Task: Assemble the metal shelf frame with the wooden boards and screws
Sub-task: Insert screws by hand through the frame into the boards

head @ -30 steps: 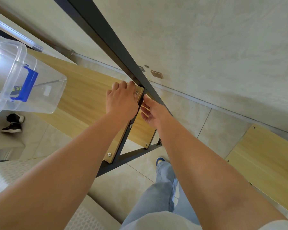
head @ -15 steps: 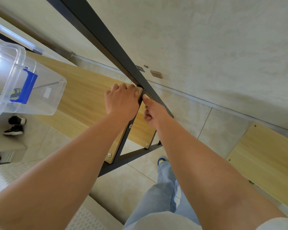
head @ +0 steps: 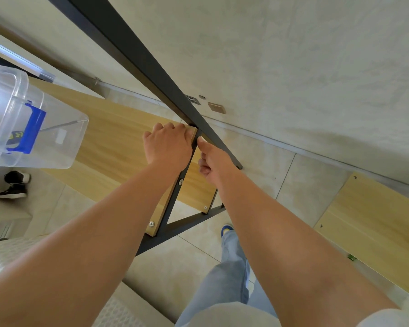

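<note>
A black metal frame upright [head: 137, 57] runs diagonally down to a corner where a short crossbar [head: 175, 197] meets it. A light wooden board [head: 113, 128] lies against the crossbar, with screws [head: 151, 224] showing at its near corner and on the bar [head: 180, 182]. My left hand [head: 168, 145] lies on the board's far corner, its fingers curled over the end edge. My right hand [head: 213, 159] is just right of the bar, fingers curled in, thumb tip touching the bar at the corner. I see nothing in that hand.
A clear plastic bin [head: 45, 138] with a blue latch sits on the board at left. Another wooden board [head: 373, 223] lies on the tiled floor at right. A black shoe [head: 14, 185] is at far left. My jeans leg [head: 232, 267] stands below the frame.
My right hand's fingers have curled in from open, and its thumb now touches the bar. My left hand slid over the corner screw, hiding it.
</note>
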